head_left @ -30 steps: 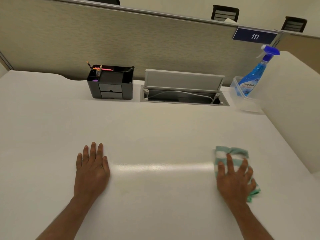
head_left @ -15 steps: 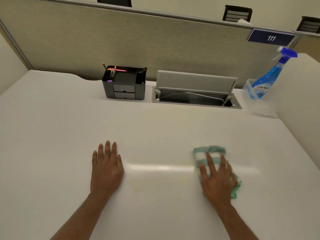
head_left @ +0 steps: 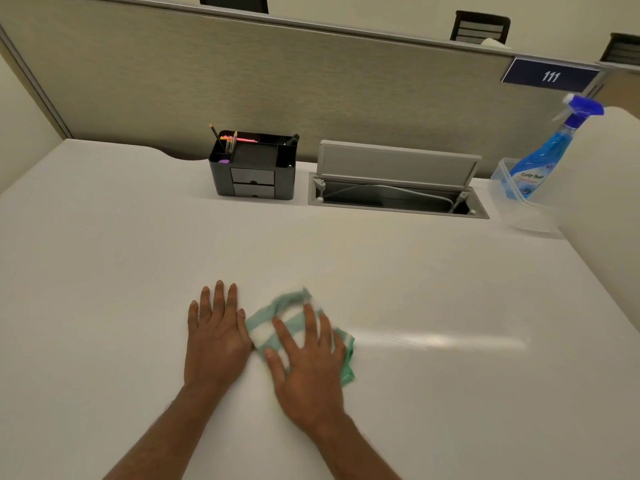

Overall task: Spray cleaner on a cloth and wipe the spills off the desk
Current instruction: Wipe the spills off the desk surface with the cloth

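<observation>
A green and white striped cloth (head_left: pixel 277 315) lies bunched on the white desk (head_left: pixel 415 278) near its front middle. My right hand (head_left: pixel 306 362) presses flat on the cloth, fingers spread. My left hand (head_left: pixel 216 336) rests flat on the bare desk just left of the cloth, its thumb side touching the cloth's edge. A blue spray bottle (head_left: pixel 547 154) leans in a clear plastic tub (head_left: pixel 519 209) at the back right, far from both hands. A shiny streak runs to the right of the cloth; I see no distinct spill.
A black desk organiser (head_left: pixel 254 168) with pens stands at the back centre. Beside it an open grey cable hatch (head_left: pixel 398 192) is set in the desk. A grey partition (head_left: pixel 311 88) closes the back, and a white side panel (head_left: pixel 602 209) rises at the right.
My right hand has slid the cloth leftward across the desk, from the right side up to my left hand. The left hand has stayed flat in place.
</observation>
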### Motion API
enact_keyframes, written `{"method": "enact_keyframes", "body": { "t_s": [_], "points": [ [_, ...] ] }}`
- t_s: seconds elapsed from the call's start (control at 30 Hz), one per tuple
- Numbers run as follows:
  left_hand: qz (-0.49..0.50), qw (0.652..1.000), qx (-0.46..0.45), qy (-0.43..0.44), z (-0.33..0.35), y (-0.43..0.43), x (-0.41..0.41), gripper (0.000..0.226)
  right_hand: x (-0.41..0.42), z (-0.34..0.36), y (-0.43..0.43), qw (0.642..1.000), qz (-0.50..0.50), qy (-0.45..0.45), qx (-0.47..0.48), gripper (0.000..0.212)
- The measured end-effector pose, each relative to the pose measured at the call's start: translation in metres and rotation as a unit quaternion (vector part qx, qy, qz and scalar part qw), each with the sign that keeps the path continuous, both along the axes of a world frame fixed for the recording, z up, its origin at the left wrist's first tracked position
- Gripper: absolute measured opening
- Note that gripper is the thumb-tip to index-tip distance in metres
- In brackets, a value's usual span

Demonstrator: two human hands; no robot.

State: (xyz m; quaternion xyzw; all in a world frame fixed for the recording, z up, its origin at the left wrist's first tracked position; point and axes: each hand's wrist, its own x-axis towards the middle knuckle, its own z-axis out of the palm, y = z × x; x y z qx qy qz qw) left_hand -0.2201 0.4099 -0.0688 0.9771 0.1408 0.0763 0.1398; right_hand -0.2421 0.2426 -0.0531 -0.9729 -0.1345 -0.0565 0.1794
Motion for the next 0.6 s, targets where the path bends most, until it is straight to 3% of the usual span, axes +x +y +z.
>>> {"method": "enact_keyframes", "body": {
  "t_s": [0.37,0.6],
  "points": [
    [0.001,1.000,-0.012,0.002,0.000,0.000,-0.002,0.066,-0.041,0.003,-0.028,0.999,0.036,-0.002,-0.020,0.055],
    [0.014,1.000,-0.016,-0.006,-0.002,-0.002,-0.002,0.065,-0.027,0.007,-0.119,0.994,-0.097,-0.014,-0.040,0.053]
  ]
}}
